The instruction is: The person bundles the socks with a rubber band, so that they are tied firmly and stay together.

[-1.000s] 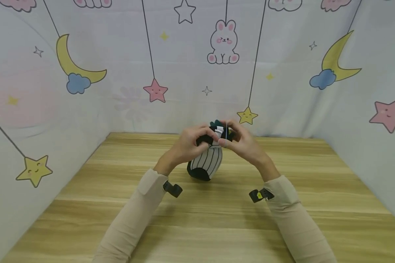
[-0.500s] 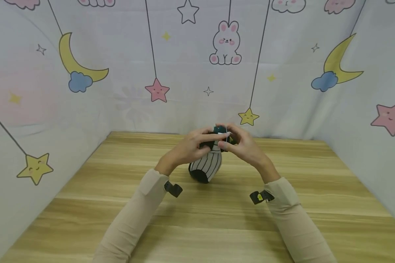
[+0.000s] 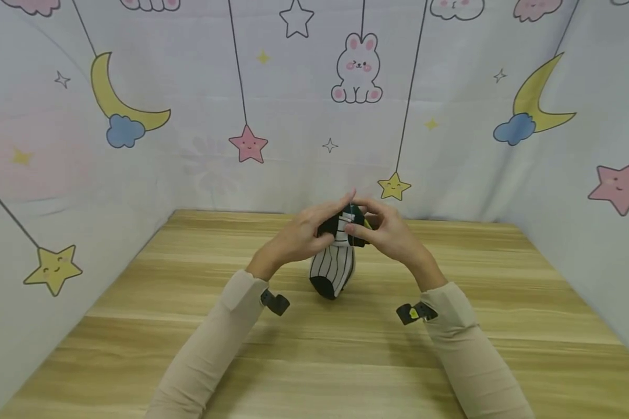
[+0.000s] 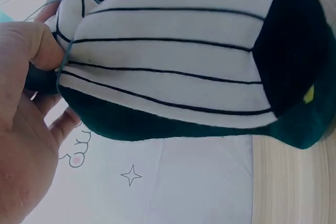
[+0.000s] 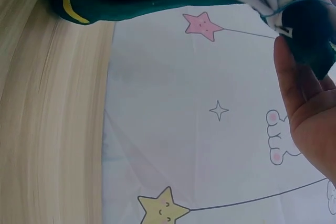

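A soft striped cloth bundle (image 3: 331,267), sock-like in look, hangs above the table between both hands. One face is white with black lines; its back (image 4: 126,116) is dark green and its lower end black. A thin blue band (image 4: 65,59) runs round its narrow waist and stretches off toward the fingers. My left hand (image 3: 301,233) grips the bundle's upper part from the left, thumb in front, forefinger reaching up to the top. From the right, my right hand (image 3: 385,230) holds the upper part, thumb in front and fingers behind. The fingers behind the cloth are partly hidden.
A wood-grain table (image 3: 314,361) lies below both hands. Behind it hangs a white curtain (image 3: 299,174) printed with stars, moons and a rabbit; similar cloth stands at both sides. Black straps (image 3: 275,302) sit at the wrists.
The left forefinger has reached across the bundle's top and then up. The bundle's lower end has swung slightly right and down. The band's visible strand has shifted left; both forearms stay put.
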Available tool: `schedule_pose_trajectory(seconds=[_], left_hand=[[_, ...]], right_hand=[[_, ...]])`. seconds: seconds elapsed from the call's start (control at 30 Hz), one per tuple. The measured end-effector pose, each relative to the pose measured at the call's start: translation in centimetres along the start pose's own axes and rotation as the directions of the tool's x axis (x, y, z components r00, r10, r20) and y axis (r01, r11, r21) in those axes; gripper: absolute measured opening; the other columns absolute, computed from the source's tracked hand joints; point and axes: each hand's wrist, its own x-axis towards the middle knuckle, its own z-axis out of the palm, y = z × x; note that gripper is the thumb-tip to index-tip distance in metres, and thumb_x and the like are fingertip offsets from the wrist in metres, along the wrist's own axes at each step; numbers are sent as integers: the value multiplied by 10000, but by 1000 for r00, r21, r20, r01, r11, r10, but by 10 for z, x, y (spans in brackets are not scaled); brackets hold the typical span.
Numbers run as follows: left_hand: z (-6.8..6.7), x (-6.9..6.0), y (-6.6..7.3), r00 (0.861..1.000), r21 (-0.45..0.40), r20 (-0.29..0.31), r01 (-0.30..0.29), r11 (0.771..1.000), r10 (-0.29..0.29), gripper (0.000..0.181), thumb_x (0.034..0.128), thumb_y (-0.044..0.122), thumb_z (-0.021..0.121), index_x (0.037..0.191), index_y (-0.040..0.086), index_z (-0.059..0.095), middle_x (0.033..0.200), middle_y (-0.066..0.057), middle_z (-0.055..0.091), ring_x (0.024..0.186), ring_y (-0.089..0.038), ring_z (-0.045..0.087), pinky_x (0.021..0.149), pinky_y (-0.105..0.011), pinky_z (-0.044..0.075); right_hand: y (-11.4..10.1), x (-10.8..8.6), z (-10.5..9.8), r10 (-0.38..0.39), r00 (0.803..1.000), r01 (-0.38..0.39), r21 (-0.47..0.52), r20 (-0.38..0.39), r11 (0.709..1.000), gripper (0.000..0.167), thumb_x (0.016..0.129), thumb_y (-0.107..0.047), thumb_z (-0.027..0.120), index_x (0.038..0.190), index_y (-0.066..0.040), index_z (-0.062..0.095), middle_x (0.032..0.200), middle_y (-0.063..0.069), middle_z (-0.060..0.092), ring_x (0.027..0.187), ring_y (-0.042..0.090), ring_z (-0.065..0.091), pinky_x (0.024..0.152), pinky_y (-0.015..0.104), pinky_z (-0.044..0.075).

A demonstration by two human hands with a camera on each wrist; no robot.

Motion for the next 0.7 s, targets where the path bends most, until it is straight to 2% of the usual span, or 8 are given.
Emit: schedule_pose_trajectory(seconds=[0.13,0.27,0.33,0.37,0.47,0.57,0.63,0.7], left_hand=[[-3,-1,1,997,-38,-6,72,997,-72,898,891,-20,550,1618,276,113,1567,-97,380,1016,-212,542,768,-347,458],[-6,-2,0,996,-37,-53,70,997,-72,867,917,61,570,1619,271,108,1263,-75,628,924,-190,547,749,-403,449],[-7,-2,-1,996,-31,-73,55,998,-57,841,940,101,590,1620,248,119,1077,-48,651,931,-181,559,751,-419,450],[-8,-1,-1,996,-24,-79,48,999,-50,828,953,125,602,1620,236,123,1047,-41,650,928,-183,565,747,-424,448],[-10,-2,-1,996,-15,-78,52,999,-53,804,984,205,620,1618,247,127,1310,-38,628,1104,-190,605,842,-423,480],[-11,-2,0,996,-19,-63,65,998,-66,785,999,310,619,1616,264,134,1581,2,379,1358,-225,476,1050,-465,421],[-12,-2,0,997,-17,-50,64,998,-65,774,1003,373,603,1614,261,142,1642,44,204,1439,-225,358,1125,-481,337],[-12,-2,0,998,-12,-35,56,998,-56,775,1001,413,594,1613,247,148,1642,62,186,1467,-201,299,1148,-464,301]], right_hand=[[2,1,-1,-24,1000,25,60,-17,998,389,971,-85,658,1345,-91,551,1143,178,571,829,252,708,650,331,570],[5,0,-6,-84,992,97,136,-99,986,301,973,-21,626,1248,-144,613,1142,134,552,700,189,685,582,263,530],[6,0,-11,-113,981,143,189,-161,972,325,969,32,602,1199,-193,642,1141,113,568,695,166,692,589,250,541],[6,-1,-13,-122,973,165,218,-195,962,348,967,55,589,1177,-216,650,1165,95,575,727,162,705,611,255,557],[5,-2,-20,-135,950,221,299,-283,928,367,973,76,565,1143,-240,645,1129,66,589,755,123,680,635,241,555],[2,-2,-26,-123,925,259,360,-360,896,297,980,41,580,1124,-213,633,1057,56,590,772,115,645,643,233,549],[-1,-2,-29,-111,914,272,386,-390,882,259,980,16,594,1118,-201,625,1001,64,581,784,126,639,646,241,555],[-3,-3,-30,-107,910,275,391,-401,878,248,980,7,597,1115,-199,623,995,62,576,784,127,631,652,239,553]])
